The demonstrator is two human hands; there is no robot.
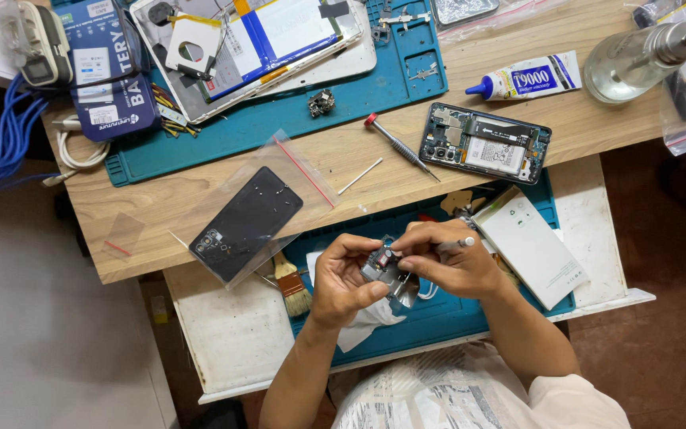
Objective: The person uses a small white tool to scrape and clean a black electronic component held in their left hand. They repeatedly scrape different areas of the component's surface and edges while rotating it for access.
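- Basically both hands worked over the pulled-out drawer, on its blue mat [438, 326], below the wooden bench [343, 151]
- left hand [341, 284] was closed around a small phone circuit board [380, 266], fingers curled under, thumb on top
- right hand [448, 260] was pinched narrow on a slim metal tool [456, 245], fingertips also touching the board
- exact tool type not clear, tip hidden
- judgement: doing it well needed the left grip steady, light tool pressure, board kept low over the mat so loose parts stay caught
- opened phone [485, 143], red-capped screwdriver [397, 145], glue tube [527, 78] lay on the bench, well apart
- brush [292, 286] sat just beside the left hand
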